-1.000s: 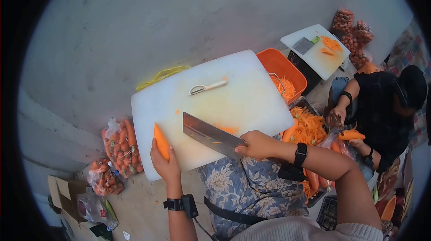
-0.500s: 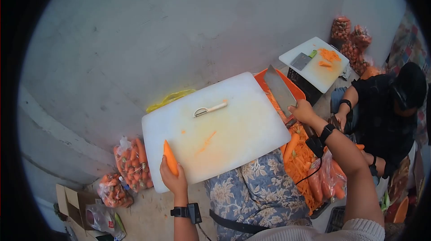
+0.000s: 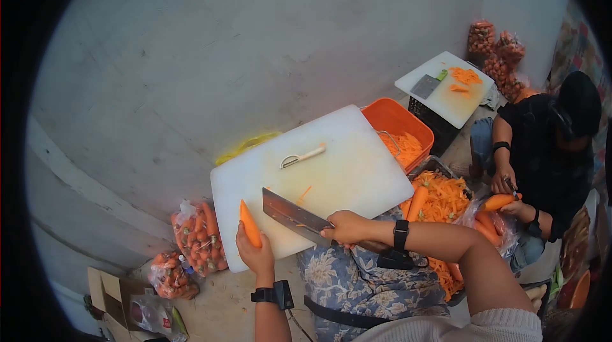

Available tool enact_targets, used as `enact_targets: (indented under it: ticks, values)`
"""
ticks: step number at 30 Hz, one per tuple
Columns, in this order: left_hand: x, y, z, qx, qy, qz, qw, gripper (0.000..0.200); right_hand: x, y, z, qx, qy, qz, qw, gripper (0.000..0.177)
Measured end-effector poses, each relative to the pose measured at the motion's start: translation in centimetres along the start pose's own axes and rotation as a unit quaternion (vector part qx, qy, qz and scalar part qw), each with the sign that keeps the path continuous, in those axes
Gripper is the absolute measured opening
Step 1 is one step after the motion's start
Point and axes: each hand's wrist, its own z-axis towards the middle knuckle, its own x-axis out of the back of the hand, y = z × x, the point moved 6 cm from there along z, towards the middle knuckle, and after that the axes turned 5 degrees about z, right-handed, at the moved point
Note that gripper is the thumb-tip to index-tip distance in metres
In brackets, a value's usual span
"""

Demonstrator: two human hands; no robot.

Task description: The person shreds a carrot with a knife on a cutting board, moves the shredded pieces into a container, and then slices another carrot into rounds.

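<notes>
The left hand (image 3: 255,254) is closed around the lower end of a carrot (image 3: 250,223) and holds it nearly upright at the near left corner of the cutting board (image 3: 344,170). The carrot's tip points away from the person, above the fingers.

The right hand (image 3: 347,227) is clamped on the handle of a wide knife (image 3: 294,216). It is to the right of the left hand, at the near edge of the board. From this hand the blade goes to the left over the board, and its far end is just beside the carrot. I cannot tell whether they touch.

Beyond both hands, near the middle of the board, lies a white peeler (image 3: 302,156). To the right of the right hand, past the board's far corner, stands an orange tub (image 3: 396,117), and nearer there is a tray of carrot strips (image 3: 443,196). To the left of the left hand, on the floor, lies a bag of carrots (image 3: 199,237). Farther right, another person's hand (image 3: 503,182) is on a peeled carrot (image 3: 497,202).
</notes>
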Motion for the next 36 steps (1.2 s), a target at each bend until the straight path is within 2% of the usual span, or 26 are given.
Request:
enact_targets:
  ticks: [3, 8, 11, 14, 15, 16, 17, 19, 20, 22, 24, 25, 27, 31, 36]
  values:
    - [0.0, -0.2, 0.1, 0.019, -0.009, -0.007, 1.000, 0.060, 0.7, 1.3, 0.5, -0.030, 0.010, 0.059, 0.998, 0.033]
    - [0.2, 0.1, 0.0, -0.024, 0.020, -0.002, 1.000, 0.059, 8.5, 4.1, -1.8, -0.036, 0.106, 0.072, 0.991, 0.034]
    - [0.2, -0.1, 0.2, 0.021, -0.023, -0.037, 0.999, 0.059, 15.2, 6.7, -4.6, -0.077, 0.262, 0.096, 0.957, 0.027]
    - [0.7, -0.2, 0.4, 0.039, -0.007, -0.040, 0.998, 0.059, 21.7, 9.6, -6.5, -0.033, 0.406, 0.094, 0.908, 0.020]
    - [0.5, 0.2, 0.7, 0.025, -0.053, -0.055, 0.997, 0.058, 23.0, 9.9, -6.6, -0.022, 0.442, 0.077, 0.893, 0.020]
    - [0.1, 0.7, 1.1, 0.008, -0.100, -0.072, 0.992, 0.057, 22.6, 8.8, -7.1, -0.009, 0.432, 0.077, 0.898, 0.021]
    - [0.3, 1.2, 1.8, 0.019, -0.098, -0.066, 0.993, 0.057, 22.0, 7.7, -8.3, 0.002, 0.426, 0.078, 0.901, 0.021]
    - [-0.6, 3.8, 1.7, -0.048, -0.244, -0.076, 0.966, 0.056, 20.0, 6.3, -8.7, 0.007, 0.404, 0.020, 0.914, 0.021]
    - [-0.6, 4.4, 1.7, -0.039, -0.250, -0.075, 0.965, 0.056, 17.9, 5.0, -8.8, 0.008, 0.363, -0.007, 0.932, 0.021]
    - [-1.2, 6.3, 1.5, -0.092, -0.321, -0.089, 0.938, 0.053, 14.6, 3.2, -8.5, 0.025, 0.308, -0.086, 0.947, 0.023]
    - [-0.6, 7.2, 1.6, -0.110, -0.317, -0.071, 0.939, 0.053, 12.0, 1.6, -7.9, 0.056, 0.284, -0.214, 0.933, 0.029]
    - [-0.3, 7.6, 1.5, -0.130, -0.308, -0.053, 0.941, 0.052, 11.3, 1.5, -7.6, 0.050, 0.280, -0.213, 0.935, 0.029]
    - [0.0, 7.5, 1.4, -0.128, -0.291, -0.016, 0.948, 0.051, 9.4, 0.4, -6.8, 0.105, 0.247, -0.323, 0.907, 0.031]
    - [0.7, 7.8, 1.2, -0.132, -0.244, 0.042, 0.960, 0.052, 8.0, -0.6, -6.0, 0.097, 0.234, -0.384, 0.888, 0.027]
    - [-0.6, 9.3, 0.7, -0.158, -0.194, 0.067, 0.966, 0.052, 7.1, -0.8, -5.7, 0.066, 0.208, -0.399, 0.891, 0.024]
